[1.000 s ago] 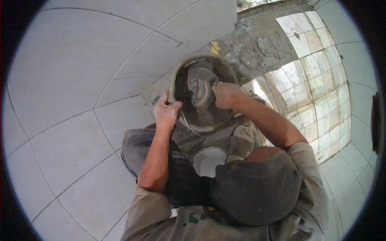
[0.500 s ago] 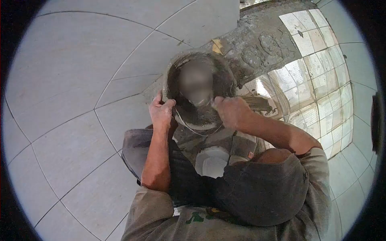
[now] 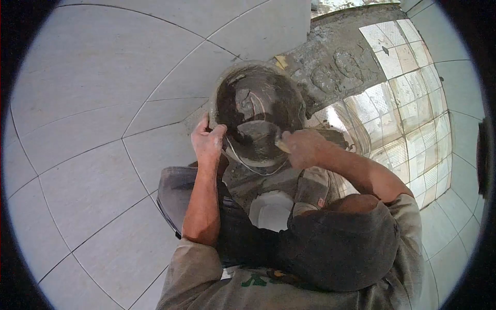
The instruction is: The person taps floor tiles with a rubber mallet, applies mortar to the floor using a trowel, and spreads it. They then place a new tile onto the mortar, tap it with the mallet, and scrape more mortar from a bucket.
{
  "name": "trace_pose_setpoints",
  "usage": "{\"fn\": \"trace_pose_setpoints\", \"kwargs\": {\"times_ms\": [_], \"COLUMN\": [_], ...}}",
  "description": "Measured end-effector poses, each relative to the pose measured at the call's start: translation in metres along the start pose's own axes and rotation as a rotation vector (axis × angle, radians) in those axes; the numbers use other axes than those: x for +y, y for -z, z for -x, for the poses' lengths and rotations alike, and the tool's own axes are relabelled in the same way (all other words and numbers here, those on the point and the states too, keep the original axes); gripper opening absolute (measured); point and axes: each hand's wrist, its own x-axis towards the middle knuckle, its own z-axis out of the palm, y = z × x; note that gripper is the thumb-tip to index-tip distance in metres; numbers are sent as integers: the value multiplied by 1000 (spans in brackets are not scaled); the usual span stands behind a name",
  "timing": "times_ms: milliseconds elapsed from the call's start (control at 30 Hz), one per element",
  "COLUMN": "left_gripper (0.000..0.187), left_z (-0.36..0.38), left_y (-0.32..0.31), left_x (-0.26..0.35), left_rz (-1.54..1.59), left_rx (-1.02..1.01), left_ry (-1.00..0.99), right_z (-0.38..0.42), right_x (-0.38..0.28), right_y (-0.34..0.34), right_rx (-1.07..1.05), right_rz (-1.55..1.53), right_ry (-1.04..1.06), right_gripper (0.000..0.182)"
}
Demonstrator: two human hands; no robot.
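Note:
A round bucket (image 3: 219,103) with a mortar-coated rim and dark wet mix inside stands in front of my knees. My left hand (image 3: 209,140) grips its near left rim, thumb and fingers closed on the edge. At the right side, my right hand (image 3: 304,148) is closed round the light handle of a trowel (image 3: 258,135). The trowel's wide blade lies over the mix, inside the bucket's opening. A thin wire handle (image 3: 253,169) hangs along the bucket's near side.
Wet grey mortar (image 3: 336,70) covers a floor strip beyond the bucket, beside small square tiles (image 3: 408,98). Large pale tiles (image 3: 98,108) extend on the left. A white container (image 3: 270,211) sits between my legs. A yellow scrap (image 3: 281,62) lies behind the bucket.
My right hand has shifted slightly right and down, and the trowel's blade now shows clearly in the bucket. My left hand stays on the rim.

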Motion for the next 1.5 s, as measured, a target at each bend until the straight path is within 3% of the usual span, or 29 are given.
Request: {"fn": "trace_pose_setpoints", "kwargs": {"times_ms": [67, 133, 200, 233, 267, 300, 333, 400, 433, 500, 533, 600, 667, 767, 800, 833, 933, 1000, 1033, 1267, 1367, 1500], "left_gripper": [50, 53, 58, 60, 63, 68, 68, 64, 64, 60, 60, 54, 49, 43, 42, 42, 42, 44, 44, 47, 47, 47], "left_z": [1, 0, -2, 0, 2, 12, 14, 15, 14, 13, 9, -2, -5, -7, -8, -6, -1, -1, 4, 8, 5, 10], "left_y": [-2, -1, -3, -7, -10, -19, -19, -19, -19, -17, -15, -8, -3, 3, 1, -6, -31, -41, -47, -52, -35, -24], "left_x": [5, -7, -21, -25, -29, 0, 13, 26, 30, 34, 32, 25, 31, 29, 29, 28, 25, 24, 27, 74, 69, 64], "left_rz": [-55, -89, -126, -354, -586, -630, -638, -592, -594, -367, -371, -389, -332, -278, -280, -275, -210, -197, -110, -185, -63, -45], "left_rx": [-15, -16, -22, 16, 57, 3, 1, -7, -5, -36, -36, 6, 19, 23, 3, -4, -23, -64, -61, -179, -123, -94], "left_ry": [65, 56, 34, -51, -138, -97, -97, -142, -145, -153, -157, -301, -273, -177, -119, -120, -228, -280, -188, -347, -335, -251], "right_z": [5, -3, -28, -32, -41, -50, -49, -31, -29, -27, -22, -16, -10, 7, 13, 17, 14, 6, 4, -1, 21, 51], "right_x": [17, 43, 73, 73, 69, 62, 42, -9, -18, -34, -40, -47, -24, -11, -8, -5, 9, 16, 18, -13, -22, -7], "right_y": [6, 15, 50, 55, 56, 59, 71, 103, 92, 59, 53, 45, 27, 28, 32, 34, 20, 0, -9, -1, 13, 20], "right_rx": [-41, 309, 41, 47, 203, 358, 362, 26, 29, 298, 303, 120, 194, 224, 214, 206, 192, 291, 384, 371, 181, 24], "right_rz": [53, 93, 643, 647, 520, 389, 382, 144, 143, 82, 80, 109, 76, 70, 31, -10, -18, -27, -33, -220, -77, 59], "right_ry": [16, -35, 398, 389, 342, 295, 295, -76, -74, -178, -177, 6, 62, -31, -171, -312, -388, -320, -253, -168, 53, 35], "right_gripper": [37, 23, 14, 14, 12, 13, 13, 14, 14, 19, 19, 25, 28, 27, 31, 34, 33, 32, 30, 25, 29, 33]}}
